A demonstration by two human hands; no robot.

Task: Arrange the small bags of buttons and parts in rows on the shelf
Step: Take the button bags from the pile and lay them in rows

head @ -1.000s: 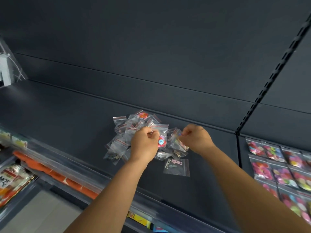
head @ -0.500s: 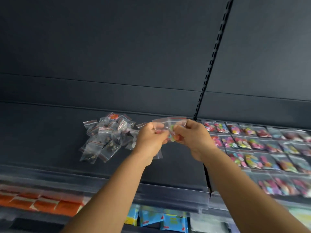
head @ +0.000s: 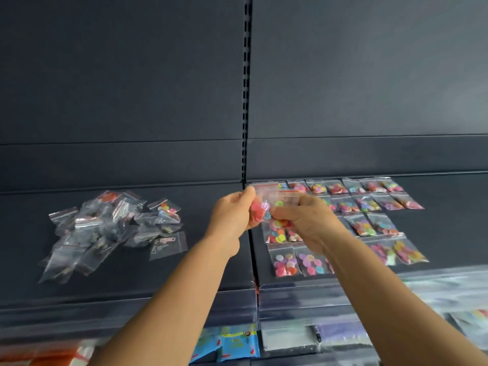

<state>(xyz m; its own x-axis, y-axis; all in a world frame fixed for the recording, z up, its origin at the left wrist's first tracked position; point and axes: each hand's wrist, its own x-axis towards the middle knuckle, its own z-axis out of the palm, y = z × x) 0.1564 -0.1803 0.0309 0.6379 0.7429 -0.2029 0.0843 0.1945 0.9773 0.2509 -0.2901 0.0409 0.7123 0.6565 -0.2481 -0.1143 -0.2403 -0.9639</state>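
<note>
left hand [head: 232, 220] pinches button bag [head: 266, 204] | right hand [head: 306, 223] grips same bag; above rows of button bags [head: 369, 207] | loose pile [head: 105, 228] lies left on shelf [head: 211, 273]

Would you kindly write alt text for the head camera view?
Both hands, left hand and right hand, hold a clear bag of coloured buttons above a dark shelf. Rows of button bags lie to the right, a loose pile of bags to the left.
</note>
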